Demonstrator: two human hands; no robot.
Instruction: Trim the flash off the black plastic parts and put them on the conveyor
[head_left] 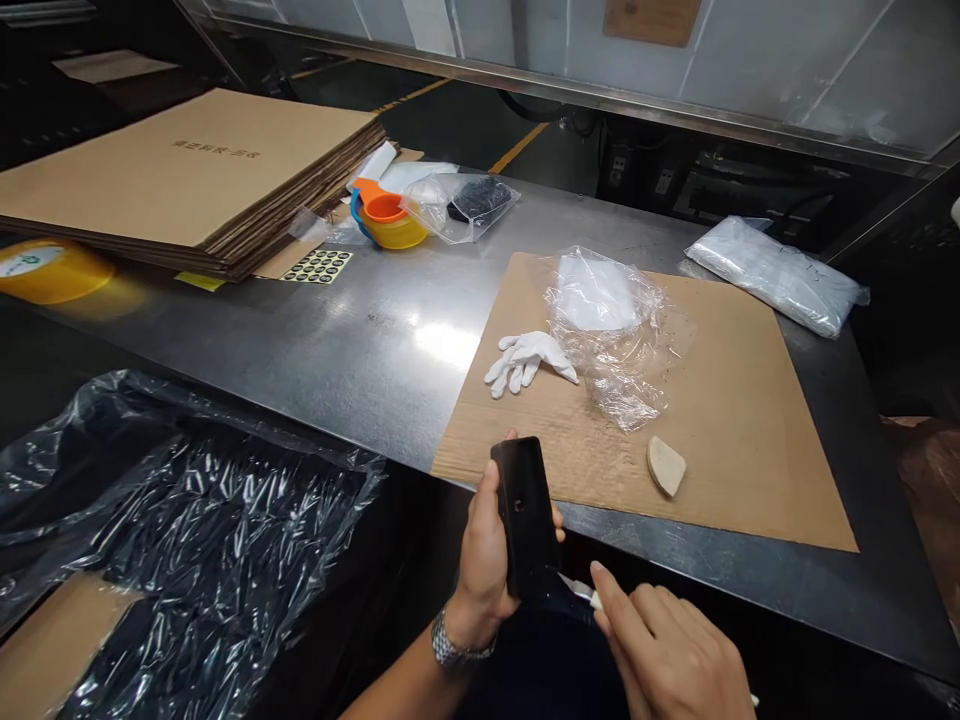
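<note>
My left hand (484, 555) is wrapped round a black rectangular plastic part (527, 515), a shallow tray-like shell with a small hole near its middle. It holds the part tilted, just off the front edge of the table. My right hand (667, 640) grips a small knife (577, 586) with a pale handle, index finger stretched along it. The blade's tip is at the lower right corner of the black part; whether it touches cannot be made out. Beyond the hands, a white glove (531, 360) and a wedge-shaped beige block (666, 467) lie on a cardboard sheet (735, 400).
Crumpled clear plastic (630, 390) lies on the cardboard. A wrapped bundle (780, 275) sits at the back right. Toward the left are stacked cardboard (187, 170), yellow tape (52, 270), orange and yellow cups (390, 225) and a sticker sheet (319, 267). Black parts in plastic wrap (225, 560) fill the lower left.
</note>
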